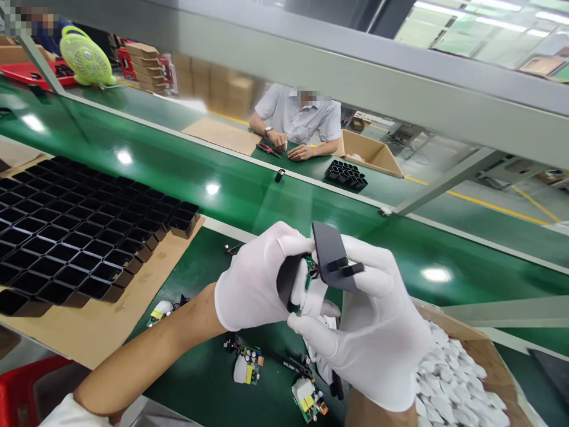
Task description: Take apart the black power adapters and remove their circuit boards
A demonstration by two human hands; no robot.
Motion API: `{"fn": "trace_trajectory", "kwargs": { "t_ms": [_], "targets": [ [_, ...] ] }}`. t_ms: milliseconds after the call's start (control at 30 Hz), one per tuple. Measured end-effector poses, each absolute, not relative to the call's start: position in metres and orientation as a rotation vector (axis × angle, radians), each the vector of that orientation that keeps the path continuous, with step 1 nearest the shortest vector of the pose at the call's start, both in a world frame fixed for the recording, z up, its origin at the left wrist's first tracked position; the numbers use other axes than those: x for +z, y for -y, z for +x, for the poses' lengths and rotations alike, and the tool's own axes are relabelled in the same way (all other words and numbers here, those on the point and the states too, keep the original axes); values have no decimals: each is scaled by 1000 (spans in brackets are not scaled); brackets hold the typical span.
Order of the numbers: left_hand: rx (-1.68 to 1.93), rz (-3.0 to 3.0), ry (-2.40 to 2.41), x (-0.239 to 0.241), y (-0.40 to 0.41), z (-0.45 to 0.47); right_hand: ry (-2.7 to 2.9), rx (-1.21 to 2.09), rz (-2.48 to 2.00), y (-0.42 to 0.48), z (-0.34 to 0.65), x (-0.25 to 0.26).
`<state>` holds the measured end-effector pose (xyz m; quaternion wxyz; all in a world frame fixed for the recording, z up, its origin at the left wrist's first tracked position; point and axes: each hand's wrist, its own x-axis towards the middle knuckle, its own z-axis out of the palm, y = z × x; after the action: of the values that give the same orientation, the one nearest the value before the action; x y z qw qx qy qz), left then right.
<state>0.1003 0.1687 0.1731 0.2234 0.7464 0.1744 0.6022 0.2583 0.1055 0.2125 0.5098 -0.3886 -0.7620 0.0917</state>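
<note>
My left hand, in a white glove, is closed around a hollow black plastic housing. My right hand, also gloved, grips a black plug cover with two prongs sticking out towards the right. The cover is tilted just beside the housing's mouth. Between the hands show a bit of green circuit board and a white piece, both partly hidden by fingers. Below the hands lie a circuit board with yellow-wrapped parts, a similar board and a black screwdriver-like tool.
Rows of black housings stand on cardboard at left. A box of white pieces sits at right. Beyond runs a green conveyor belt carrying a small black part. A co-worker sits opposite, near black housings.
</note>
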Motion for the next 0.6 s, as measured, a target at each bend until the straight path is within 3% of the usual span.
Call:
{"fn": "trace_trajectory", "kwargs": {
  "t_ms": [400, 600],
  "targets": [
    [1613, 1863, -798, 159, -114, 88, 1814, 488, -1025, -83, 237, 210],
    [1493, 1644, -1235, 103, -42, 44, 1875, 653, -1097, -31, 201, 146]
  ]
}}
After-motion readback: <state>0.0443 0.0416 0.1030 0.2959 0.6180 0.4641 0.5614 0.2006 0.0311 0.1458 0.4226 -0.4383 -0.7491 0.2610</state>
